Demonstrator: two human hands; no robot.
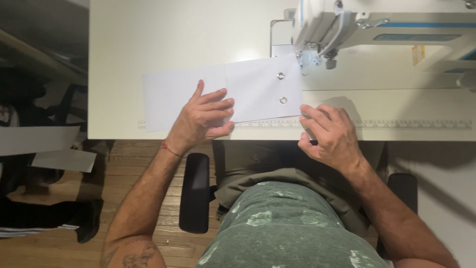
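On the table (119, 74), left hand (201, 119) presses flat on white fabric (223, 92); right hand (329, 136) curls, pinching its edge.

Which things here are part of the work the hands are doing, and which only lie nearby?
In use:
- left hand flat on the white fabric pieces
- right hand at their edge
- sewing machine
- two metal eyelets

Lying about:
- paper sheets at the left
- chair armrest
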